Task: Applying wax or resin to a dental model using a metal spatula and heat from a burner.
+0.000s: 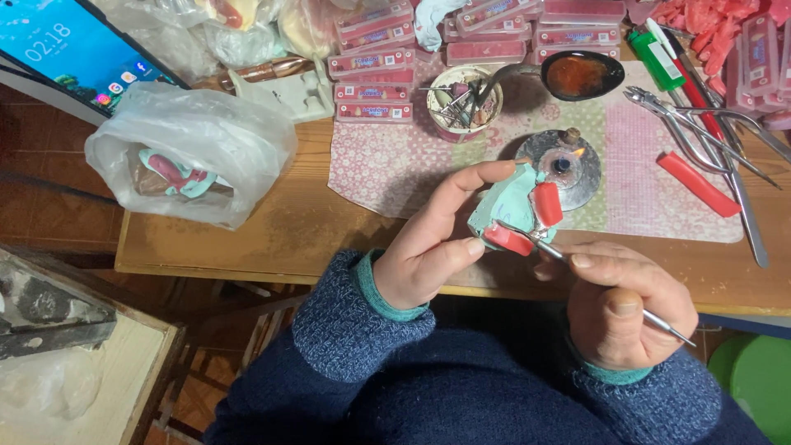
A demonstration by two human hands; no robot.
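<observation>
Two hands meet over the near edge of the bench [247, 239]. Our left hand [432, 251] pinches a pale green dental cast [511, 206] between thumb and forefinger, holding it up just above the bench edge; red wax [546, 203] sits on its upper side, and another red piece lies along its lower rim. Our right hand [626, 305] is closed around a thin metal tool [610, 288] — its tip touches the lower red wax on the cast.

Just behind the cast a small round metal burner [564, 165] stands on a flowered cloth [395, 165], a tiny flame at its wick. Farther back we see a tin of small instruments [463, 100] and a dark spoon [585, 76] holding melted red material. Pliers [684, 124] and a red wax strip [699, 185] lie to the right, well apart from the hands. Pink flat boxes [371, 62] are stacked at the back — a white plastic bag [198, 140] with another cast inside lies to the left, beside a lit phone [74, 49].
</observation>
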